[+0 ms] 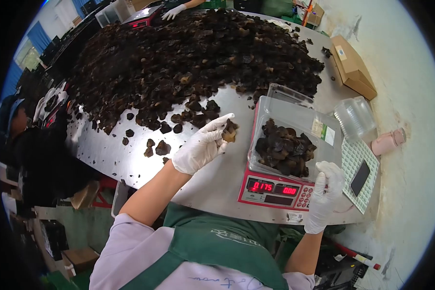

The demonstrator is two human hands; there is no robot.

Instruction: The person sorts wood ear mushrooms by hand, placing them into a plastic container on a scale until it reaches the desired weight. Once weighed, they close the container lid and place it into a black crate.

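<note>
- A clear tray (295, 116) sits on the scale (270, 188), right of the frame's centre. It holds a heap of dark dried fungus (285, 150), bunched toward its near side.
- A stack of clear tubs (355, 115) lies tilted at right, just beyond the tray; what is in them cannot be told.
- A closed box (353, 66) lies at upper right, and a pink cup (389, 141) lies on its side near the right edge.
- The big pile (188, 53) of the same fungus covers the upper part of the table (212, 183), with loose bits strewn toward the left hand.
- The left hand (200, 147), gloved white, pinches one piece (229, 131) in its fingertips, just left of the tray and above the table.
- The right hand (324, 193), also gloved, rests at the scale's right front corner; whether it grips anything cannot be told.
- The scale's red digits read 0175, then 000 to the right.
- A green-and-white label (322, 131) is stuck on the tray; its print is too small to read.
- A sticker sheet (353, 152) lies right of the scale with a phone (360, 177) on it.
- Another person's gloved hand (173, 12) touches the pile at the top of the frame.
</note>
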